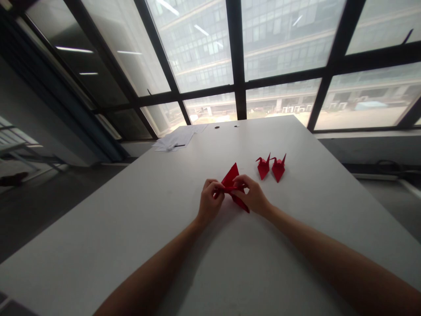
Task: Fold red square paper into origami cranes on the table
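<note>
A partly folded piece of red paper (231, 177) lies at the middle of the white table (131, 228), one point sticking up and another reaching toward me. My left hand (210, 202) pinches its left side with curled fingers. My right hand (251, 195) pinches its middle from the right. Both hands rest low on the table top, close together.
Two finished red paper cranes (263, 166) (279, 168) stand side by side just beyond and right of my hands. A stack of white sheets (179, 138) with a dark pen lies at the far left edge. Large windows rise behind the table.
</note>
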A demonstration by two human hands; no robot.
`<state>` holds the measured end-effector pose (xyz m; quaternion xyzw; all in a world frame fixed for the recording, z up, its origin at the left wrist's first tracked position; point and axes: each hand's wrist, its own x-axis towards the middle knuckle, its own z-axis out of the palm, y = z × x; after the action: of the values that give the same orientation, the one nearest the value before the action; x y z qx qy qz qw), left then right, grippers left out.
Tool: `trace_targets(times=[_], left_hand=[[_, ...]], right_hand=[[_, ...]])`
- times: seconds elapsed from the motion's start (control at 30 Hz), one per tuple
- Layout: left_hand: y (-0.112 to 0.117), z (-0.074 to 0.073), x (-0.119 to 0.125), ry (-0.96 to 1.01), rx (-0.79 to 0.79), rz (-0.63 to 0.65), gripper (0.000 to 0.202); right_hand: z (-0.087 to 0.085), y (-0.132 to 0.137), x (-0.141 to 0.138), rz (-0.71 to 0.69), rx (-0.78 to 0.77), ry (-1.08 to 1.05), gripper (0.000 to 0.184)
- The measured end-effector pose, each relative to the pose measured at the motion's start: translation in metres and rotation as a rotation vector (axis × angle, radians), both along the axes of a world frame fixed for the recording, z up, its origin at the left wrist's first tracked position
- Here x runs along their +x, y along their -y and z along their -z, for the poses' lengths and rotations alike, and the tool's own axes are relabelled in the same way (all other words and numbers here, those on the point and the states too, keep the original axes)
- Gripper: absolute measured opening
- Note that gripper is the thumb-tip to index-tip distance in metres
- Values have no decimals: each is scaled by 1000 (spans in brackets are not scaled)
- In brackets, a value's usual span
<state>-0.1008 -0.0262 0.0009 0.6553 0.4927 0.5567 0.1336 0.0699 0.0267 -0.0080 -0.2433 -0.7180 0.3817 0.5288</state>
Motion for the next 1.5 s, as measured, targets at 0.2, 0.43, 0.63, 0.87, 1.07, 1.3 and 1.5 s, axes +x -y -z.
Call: trace_targets(times=[0.2,0.43,0.63,0.87,1.07,1.3,1.5], left_hand=[[3,-3,0,-80,-1,-14,13],[1,0,-1,-83,-138,-22,15],[-3,6,-5,4,-201,11,8],[-3,8,-6,56,-199,57,8],[-4,7,-10,-105,-68,-29,30],[-2,3,-11,-75,14,-27,23],[-10,6,-18,-11,18,-113,12]], right_hand=[[0,-1,5,50,190,173,24],[11,-18,6,209,77,235,41],[16,-22,7,383,125,408,24],[14,-22,10,420,-158,411,45],[16,-29,13,369,-258,151,18],[10,-29,13,383,-302,59,21],[5,-32,16,413,-331,22,19]])
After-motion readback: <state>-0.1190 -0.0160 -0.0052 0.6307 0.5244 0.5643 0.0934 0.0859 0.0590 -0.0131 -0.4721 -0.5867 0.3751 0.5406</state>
